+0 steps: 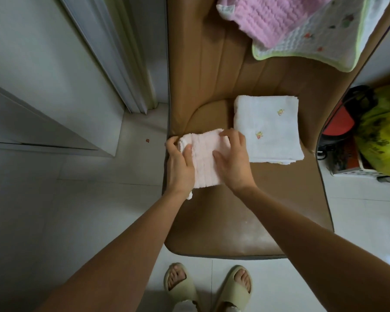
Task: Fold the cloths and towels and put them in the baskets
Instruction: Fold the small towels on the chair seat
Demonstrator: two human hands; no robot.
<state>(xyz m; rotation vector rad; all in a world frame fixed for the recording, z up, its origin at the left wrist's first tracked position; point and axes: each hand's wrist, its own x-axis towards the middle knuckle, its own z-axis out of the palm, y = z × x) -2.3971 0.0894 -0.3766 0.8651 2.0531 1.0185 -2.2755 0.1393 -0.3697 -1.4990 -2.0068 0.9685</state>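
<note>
No readable text, labels, brands or numbers anywhere in view.

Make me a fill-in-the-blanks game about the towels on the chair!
1. Both hands, left and right, hold a pale ____ towel.
2. The folded white cloth lies to the ____ of that towel.
3. Both lie on a ____ chair seat.
4. The person wears ____ on their feet.

Missing words: pink; right; brown; slippers
</note>
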